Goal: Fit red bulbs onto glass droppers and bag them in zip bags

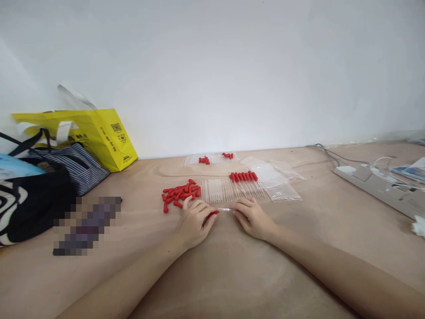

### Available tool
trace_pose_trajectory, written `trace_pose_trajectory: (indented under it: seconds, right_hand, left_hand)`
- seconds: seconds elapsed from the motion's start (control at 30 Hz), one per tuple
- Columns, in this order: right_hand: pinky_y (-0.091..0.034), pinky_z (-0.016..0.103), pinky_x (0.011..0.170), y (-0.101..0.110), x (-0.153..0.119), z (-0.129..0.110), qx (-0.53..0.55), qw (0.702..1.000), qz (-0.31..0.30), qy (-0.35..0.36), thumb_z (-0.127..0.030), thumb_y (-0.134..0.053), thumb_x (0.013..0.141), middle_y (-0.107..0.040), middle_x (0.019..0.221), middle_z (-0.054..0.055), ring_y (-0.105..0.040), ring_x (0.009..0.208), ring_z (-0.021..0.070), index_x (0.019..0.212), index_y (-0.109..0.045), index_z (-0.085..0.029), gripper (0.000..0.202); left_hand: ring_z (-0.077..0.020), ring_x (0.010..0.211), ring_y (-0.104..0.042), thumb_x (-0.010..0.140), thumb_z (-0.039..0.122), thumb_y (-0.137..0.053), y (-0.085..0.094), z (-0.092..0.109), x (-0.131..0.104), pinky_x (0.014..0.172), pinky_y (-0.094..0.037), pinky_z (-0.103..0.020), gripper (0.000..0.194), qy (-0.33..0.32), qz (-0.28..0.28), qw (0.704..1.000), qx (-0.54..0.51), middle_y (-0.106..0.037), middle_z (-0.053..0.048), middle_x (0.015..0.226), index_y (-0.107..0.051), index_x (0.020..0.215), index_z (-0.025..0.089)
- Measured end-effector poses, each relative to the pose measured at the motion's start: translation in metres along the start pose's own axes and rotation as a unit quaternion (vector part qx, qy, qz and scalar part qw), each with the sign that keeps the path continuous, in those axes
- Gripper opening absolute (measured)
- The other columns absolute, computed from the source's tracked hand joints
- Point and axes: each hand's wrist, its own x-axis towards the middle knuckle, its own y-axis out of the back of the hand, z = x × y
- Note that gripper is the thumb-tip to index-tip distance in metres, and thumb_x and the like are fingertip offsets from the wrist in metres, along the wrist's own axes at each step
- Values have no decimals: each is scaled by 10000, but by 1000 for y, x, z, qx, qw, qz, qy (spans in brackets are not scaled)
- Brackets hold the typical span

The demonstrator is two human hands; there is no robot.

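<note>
My left hand (195, 221) pinches a red rubber bulb (214, 213), its open end facing right. Between finger and thumb of my right hand (254, 218) lies a clear glass dropper tube (226, 209), held level with its end at the bulb's mouth; whether it is inside I cannot tell. Beyond my left hand is a loose pile of red bulbs (179, 193). A row of bare glass tubes (215, 190) lies to the right of that pile. Several droppers capped with red bulbs (244, 176) lie side by side beyond my right hand.
Clear plastic zip bags (282, 186) lie at the back right, and another bag with red-bulbed droppers (215, 159) near the wall. At left stand a yellow bag (113, 137), a striped pouch (89, 166) and a blurred dark object (88, 227). A white power strip (372, 188) is at right.
</note>
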Motion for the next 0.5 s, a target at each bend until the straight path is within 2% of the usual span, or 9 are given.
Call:
trace_pose_trajectory:
  seconds: [0.17,0.5]
  right_hand:
    - [-330,306,750,-1,0,-3,-1,1000,-1,13,-129,-398,833,-589,817,49,-523,774,140,952,-562,-172,206]
    - [-330,299,725,-6,1,2,-2,997,21,72,-76,-403,802,-587,810,48,-524,759,133,1067,-548,-192,323]
  left_hand:
    - [-156,796,-548,825,237,-439,0,2,0,960,-136,-479,143,1,17,1000,-1,-640,7,768,-577,808,207]
    - [-147,757,-550,838,234,-414,1,0,0,950,-156,-456,169,-13,32,999,-1,-638,6,739,-571,784,200]
